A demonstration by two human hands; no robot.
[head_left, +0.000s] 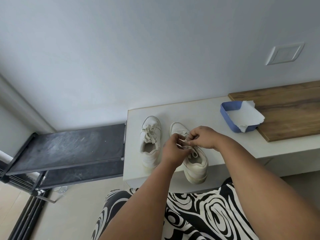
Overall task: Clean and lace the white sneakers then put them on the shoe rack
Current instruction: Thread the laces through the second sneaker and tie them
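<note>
White worktop (pixel 216 108), set against a pale grey wall, carrying two white sneakers side by side near its left end, toes toward the wall. Left sneaker (pixel 150 142): laces tied in a loose bow over the tongue, standing just beside the worktop's left edge, untouched. Right sneaker (pixel 194 163): heel at the near edge, toe partly hidden behind the hands. Left hand (pixel 171 149): fingers curled, pinching a lace (pixel 194 154) over the sneaker's tongue. Right hand (pixel 203 137): fingers likewise curled, pinching the lace just beside the left hand; the two hands nearly touch. Blue tray (pixel 225 112): toward the worktop's right part, overlapping a brown wooden board (pixel 285 115) at the far right, with a torn white paper sheet (pixel 244 115) lying in it and over its rim. Black shoe rack (pixel 69 146): standing on the floor against the worktop's left edge, its top shelf dusty and scuffed. Black-and-white swirl-patterned garment (pixel 199 213): at the bottom, beneath the forearms.
</note>
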